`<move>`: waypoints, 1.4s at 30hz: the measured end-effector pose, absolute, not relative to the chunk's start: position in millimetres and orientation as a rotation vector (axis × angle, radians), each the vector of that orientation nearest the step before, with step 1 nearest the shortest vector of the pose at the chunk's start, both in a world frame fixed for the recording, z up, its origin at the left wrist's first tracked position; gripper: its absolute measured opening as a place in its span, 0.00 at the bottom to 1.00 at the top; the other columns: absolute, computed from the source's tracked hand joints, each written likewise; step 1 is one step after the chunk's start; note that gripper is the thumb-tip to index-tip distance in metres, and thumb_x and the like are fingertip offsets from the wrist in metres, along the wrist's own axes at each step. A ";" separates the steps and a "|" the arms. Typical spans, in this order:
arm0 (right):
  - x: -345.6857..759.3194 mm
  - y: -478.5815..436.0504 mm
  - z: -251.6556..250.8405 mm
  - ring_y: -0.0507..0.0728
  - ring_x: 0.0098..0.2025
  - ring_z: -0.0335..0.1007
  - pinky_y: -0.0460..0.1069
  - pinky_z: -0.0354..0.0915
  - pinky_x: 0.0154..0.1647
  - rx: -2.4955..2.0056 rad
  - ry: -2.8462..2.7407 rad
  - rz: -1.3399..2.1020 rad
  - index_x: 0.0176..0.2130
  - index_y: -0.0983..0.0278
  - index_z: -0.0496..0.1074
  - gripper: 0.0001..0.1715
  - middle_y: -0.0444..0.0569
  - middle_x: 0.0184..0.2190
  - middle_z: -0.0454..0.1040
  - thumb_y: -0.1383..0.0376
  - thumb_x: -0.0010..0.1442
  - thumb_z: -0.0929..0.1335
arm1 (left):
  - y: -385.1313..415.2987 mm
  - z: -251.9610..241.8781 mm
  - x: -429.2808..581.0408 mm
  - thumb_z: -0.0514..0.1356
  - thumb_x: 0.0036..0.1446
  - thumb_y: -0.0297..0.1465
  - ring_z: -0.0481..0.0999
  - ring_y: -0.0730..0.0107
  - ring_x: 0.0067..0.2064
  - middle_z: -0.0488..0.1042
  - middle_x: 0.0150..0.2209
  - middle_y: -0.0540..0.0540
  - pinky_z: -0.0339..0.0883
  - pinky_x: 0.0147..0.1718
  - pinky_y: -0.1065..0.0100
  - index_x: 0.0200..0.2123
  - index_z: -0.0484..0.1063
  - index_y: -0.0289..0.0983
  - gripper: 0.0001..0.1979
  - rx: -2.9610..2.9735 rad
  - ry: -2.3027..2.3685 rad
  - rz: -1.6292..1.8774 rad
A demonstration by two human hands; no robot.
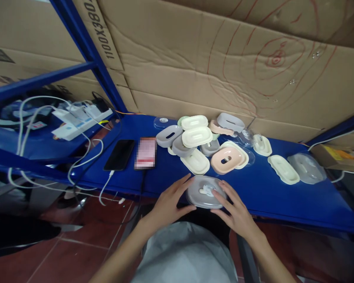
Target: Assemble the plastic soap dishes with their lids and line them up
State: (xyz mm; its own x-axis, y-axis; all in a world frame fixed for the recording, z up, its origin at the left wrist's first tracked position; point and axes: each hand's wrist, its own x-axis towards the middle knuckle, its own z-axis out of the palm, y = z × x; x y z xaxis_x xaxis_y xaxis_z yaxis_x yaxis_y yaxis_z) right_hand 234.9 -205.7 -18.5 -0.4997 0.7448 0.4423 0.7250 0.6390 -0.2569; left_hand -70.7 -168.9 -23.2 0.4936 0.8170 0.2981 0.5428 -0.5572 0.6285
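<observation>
A grey oval plastic tray with a small white piece inside lies at the front edge of the blue shelf. My left hand rests against its left side, fingers stretched and thumb under the near rim. My right hand touches its right side, index finger laid on the rim, fingers extended. Behind it lies a pile of several oval soap-dish parts in cream, grey and pink.
Two phones lie on the shelf at left with cables. A white power strip with plugs sits on the lower left shelf. Cardboard backs the shelf. More oval parts lie at right. A white bag is below.
</observation>
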 end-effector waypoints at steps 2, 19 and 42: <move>255.6 -220.0 -23.6 0.70 0.75 0.59 0.68 0.70 0.69 -1.243 -2.270 0.008 0.77 0.49 0.56 0.43 0.55 0.75 0.59 0.62 0.71 0.71 | -171.0 -20.5 -71.7 0.67 0.68 0.39 0.65 0.50 0.74 0.59 0.76 0.39 0.69 0.68 0.47 0.77 0.50 0.50 0.41 2.289 1.141 0.763; 474.0 -272.4 -34.6 0.85 0.65 0.69 0.75 0.66 0.64 -2.124 -1.042 -0.749 0.66 0.63 0.75 0.45 0.66 0.66 0.71 0.39 0.61 0.74 | -119.7 -14.2 -59.7 0.58 0.75 0.35 0.69 0.49 0.70 0.68 0.70 0.38 0.62 0.70 0.41 0.67 0.69 0.41 0.21 2.605 1.254 0.717; 371.1 -194.8 -29.0 0.66 0.46 0.76 0.60 0.62 0.52 -2.032 -1.828 -0.491 0.58 0.61 0.75 0.26 0.57 0.45 0.82 0.51 0.75 0.60 | -151.7 -4.3 -46.1 0.62 0.73 0.32 0.74 0.60 0.61 0.79 0.59 0.46 0.61 0.66 0.54 0.64 0.72 0.44 0.19 2.576 0.793 0.737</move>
State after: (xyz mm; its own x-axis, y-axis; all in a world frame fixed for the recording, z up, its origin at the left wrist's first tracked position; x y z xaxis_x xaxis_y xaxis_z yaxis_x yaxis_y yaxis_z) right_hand 371.1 -194.8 -29.0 0.1016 0.8685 0.4852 0.9947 -0.0962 -0.0361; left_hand -46.1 -151.7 -4.3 0.7088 0.5972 0.3754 0.4177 -0.7842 0.4588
